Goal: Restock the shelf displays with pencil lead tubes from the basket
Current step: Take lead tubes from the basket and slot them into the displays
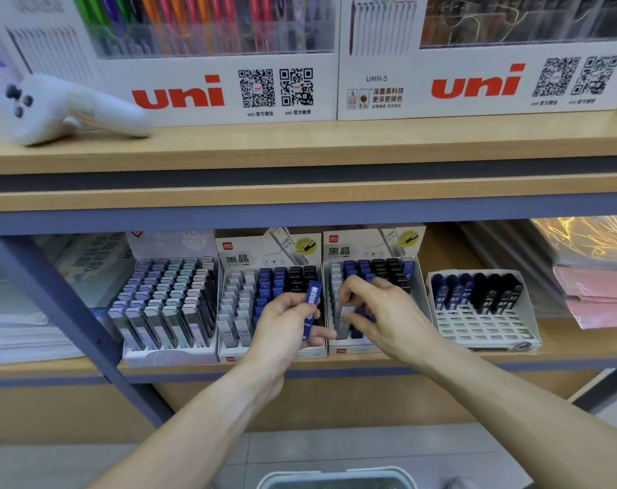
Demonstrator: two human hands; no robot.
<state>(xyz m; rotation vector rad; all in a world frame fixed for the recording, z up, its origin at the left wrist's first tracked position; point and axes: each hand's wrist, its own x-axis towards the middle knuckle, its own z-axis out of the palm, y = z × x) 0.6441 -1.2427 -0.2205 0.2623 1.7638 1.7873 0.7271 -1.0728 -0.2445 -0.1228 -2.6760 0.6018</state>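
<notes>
My left hand point(288, 321) grips a blue pencil lead tube point(312, 301), upright, in front of the second display box point(229, 352) on the lower shelf. My right hand point(381, 312) reaches into the third display box point(419, 277) and pinches a grey lead tube point(343, 321) in its front rows. Both boxes hold rows of grey, blue and black tubes. The basket point(335, 480) shows only its pale rim at the bottom edge, below my arms.
A pastel-tube display point(165, 301) stands left of the two boxes. A partly filled white grid tray point(483, 322) with dark tubes stands right. A diagonal metal shelf brace point(70, 312) crosses at left. Pink folders point(596, 294) lie far right. A white handheld device point(77, 107) lies on the upper shelf.
</notes>
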